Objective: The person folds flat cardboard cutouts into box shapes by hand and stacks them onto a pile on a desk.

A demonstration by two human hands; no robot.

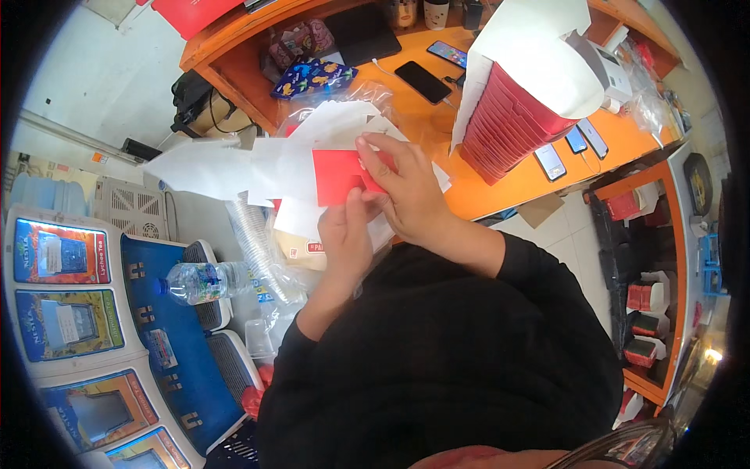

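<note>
Both my hands meet over a flat red card panel [332, 178], which looks like part of a food box blank. My right hand [414, 191] pinches its right side, thumb and fingers pressed on the red face. Closed on the lower edge of the same panel is my left hand [345, 234]. White box blanks [281, 168] lie flat around and under the panel; where one sheet ends and another begins cannot be made out. To the right stands a tall nested stack of red boxes [508, 129] with white insides.
Phones lie on the orange desk, among them a black one [423, 82]. A drinks dispenser [141, 297] stands at the left, with a water bottle [199, 283] and a sleeve of clear cups [262, 242] beside it. An orange shelf [676, 273] at the right holds more boxes.
</note>
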